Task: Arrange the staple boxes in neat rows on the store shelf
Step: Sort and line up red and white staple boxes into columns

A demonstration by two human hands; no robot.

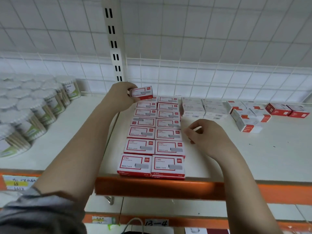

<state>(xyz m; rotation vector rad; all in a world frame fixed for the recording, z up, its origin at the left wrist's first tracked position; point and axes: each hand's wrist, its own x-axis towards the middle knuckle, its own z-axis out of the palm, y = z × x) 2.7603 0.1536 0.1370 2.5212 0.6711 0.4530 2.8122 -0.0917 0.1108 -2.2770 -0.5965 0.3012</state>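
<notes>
Two columns of red-and-white staple boxes (154, 132) run front to back on the white shelf (253, 157), lying flat with their labels up, the nearest pair sitting right at the orange front edge (168, 188). The boxes in each column touch their neighbours, and the two columns lie side by side with almost no gap. One box about halfway along the left column has its label turned the other way round.

Just right of the columns, near their middle, the right hand (205, 132) hovers close to the shelf with its fingers loosely curled, the thumb and forefinger near each other; whether it pinches anything cannot be told. It does not touch the boxes.

Farther back, at the far end of the left column, the left hand (121, 97) grips a single staple box (142, 93) by its left end, thumb below and fingers above, holding it tilted just above the last boxes of that column.

Off to the left stand clear tubs of cotton swabs (30, 119), packed close together. To the right at the back lie white boxes marked STAPLES (202, 108), then a loose group of white-and-red boxes (248, 117), some askew, and two red boxes (287, 110) farthest right. Behind everything rises a white wire-grid back panel (202, 48) with a slotted upright post (114, 39).
</notes>
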